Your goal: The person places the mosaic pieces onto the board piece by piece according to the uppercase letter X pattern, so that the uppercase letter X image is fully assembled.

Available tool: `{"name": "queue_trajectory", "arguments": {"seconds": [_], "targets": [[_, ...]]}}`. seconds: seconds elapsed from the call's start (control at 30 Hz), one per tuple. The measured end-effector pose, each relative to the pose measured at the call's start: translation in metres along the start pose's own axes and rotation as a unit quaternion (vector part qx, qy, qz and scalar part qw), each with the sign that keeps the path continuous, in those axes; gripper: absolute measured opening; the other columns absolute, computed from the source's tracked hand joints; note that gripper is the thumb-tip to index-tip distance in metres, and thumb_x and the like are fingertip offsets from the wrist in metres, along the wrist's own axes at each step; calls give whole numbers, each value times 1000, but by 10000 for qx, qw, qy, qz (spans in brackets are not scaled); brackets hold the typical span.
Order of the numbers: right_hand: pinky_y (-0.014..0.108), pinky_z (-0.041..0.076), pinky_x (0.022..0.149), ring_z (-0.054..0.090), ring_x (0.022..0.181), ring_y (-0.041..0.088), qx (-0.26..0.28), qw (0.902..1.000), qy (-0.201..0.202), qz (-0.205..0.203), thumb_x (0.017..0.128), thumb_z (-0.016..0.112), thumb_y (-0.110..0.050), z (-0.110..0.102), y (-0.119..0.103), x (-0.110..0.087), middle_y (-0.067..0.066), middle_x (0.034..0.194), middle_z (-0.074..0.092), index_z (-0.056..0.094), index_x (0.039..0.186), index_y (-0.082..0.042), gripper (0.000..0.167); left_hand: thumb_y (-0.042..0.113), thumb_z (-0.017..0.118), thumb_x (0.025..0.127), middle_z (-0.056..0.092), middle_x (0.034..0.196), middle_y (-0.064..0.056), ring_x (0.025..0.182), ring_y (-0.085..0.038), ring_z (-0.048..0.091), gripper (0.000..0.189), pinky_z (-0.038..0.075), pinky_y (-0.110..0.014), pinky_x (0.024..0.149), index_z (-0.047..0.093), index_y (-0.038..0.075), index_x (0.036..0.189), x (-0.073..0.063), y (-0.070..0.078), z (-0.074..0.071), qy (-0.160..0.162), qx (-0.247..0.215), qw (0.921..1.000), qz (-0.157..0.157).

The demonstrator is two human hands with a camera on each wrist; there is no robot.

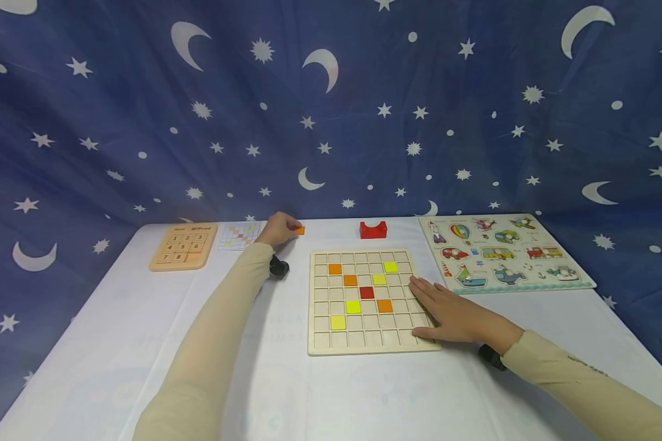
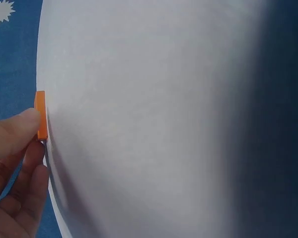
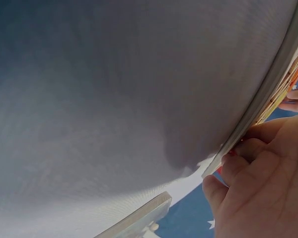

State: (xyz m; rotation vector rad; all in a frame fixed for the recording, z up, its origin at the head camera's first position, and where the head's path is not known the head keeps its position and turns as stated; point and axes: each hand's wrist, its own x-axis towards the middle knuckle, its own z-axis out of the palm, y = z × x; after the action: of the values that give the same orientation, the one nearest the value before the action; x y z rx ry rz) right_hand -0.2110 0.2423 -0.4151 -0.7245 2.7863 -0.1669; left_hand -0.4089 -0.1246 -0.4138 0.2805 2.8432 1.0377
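Near the back edge of the table, my left hand (image 1: 278,229) pinches a small orange tile (image 1: 300,231) between thumb and fingers. The left wrist view shows the same orange tile (image 2: 41,115) edge-on, with the thumb on one face. My right hand (image 1: 453,313) rests on the right edge of a wooden grid board (image 1: 320,343), its fingers straight over the outer squares. Orange, yellow and red tiles lie in the grid, a red one (image 1: 366,293) near the middle. In the right wrist view the right hand (image 3: 268,173) lies along the board's side.
A red curved block (image 1: 373,230) stands behind the board. To the left are a wooden number puzzle (image 1: 184,247) and a sheet with a coloured grid pattern (image 1: 237,236). A picture puzzle board (image 1: 496,254) with vehicles lies at the right. Starry blue cloth (image 1: 364,153) hangs behind the table.
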Motion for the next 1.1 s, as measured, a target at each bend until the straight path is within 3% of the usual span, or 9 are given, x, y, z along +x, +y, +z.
{"name": "queue_trajectory", "arguments": {"seconds": [0.23, 0.57, 0.93, 1.1], "targets": [[50, 22, 115, 19, 145, 30, 29, 10000, 35, -21, 82, 48, -70, -1, -1, 0, 12, 158, 16, 17, 150, -6, 99, -5, 67, 81, 64, 118, -19, 107, -31, 59, 30, 48, -39, 94, 68, -1, 110, -4, -3, -1, -55, -57, 9998, 163], [50, 22, 115, 19, 145, 31, -2, 10000, 27, -23, 82, 47, -72, 1, 0, 1, 12, 158, 16, 17, 151, -6, 99, -5, 68, 79, 66, 112, -18, 98, -27, 58, 31, 49, -33, 83, 70, 2, 109, -11, -8, -3, -176, -250, 9995, 123], [49, 22, 115, 19, 145, 30, -6, 10000, 36, -21, 81, 46, -73, 2, 1, 1, 11, 158, 16, 17, 151, -7, 100, -9, 66, 79, 64, 118, -19, 100, -24, 58, 35, 48, -33, 91, 66, -1, 113, -22, -6, -2, -542, -676, 9962, 60], [50, 22, 115, 19, 145, 30, 37, 10000, -8, 38, 81, 46, -74, 2, 0, 1, 11, 158, 16, 17, 151, -8, 101, -9, 67, 77, 64, 117, -18, 100, -23, 58, 38, 48, -31, 90, 66, -1, 114, -22, -10, 1, -534, -756, 9957, 85]]}}
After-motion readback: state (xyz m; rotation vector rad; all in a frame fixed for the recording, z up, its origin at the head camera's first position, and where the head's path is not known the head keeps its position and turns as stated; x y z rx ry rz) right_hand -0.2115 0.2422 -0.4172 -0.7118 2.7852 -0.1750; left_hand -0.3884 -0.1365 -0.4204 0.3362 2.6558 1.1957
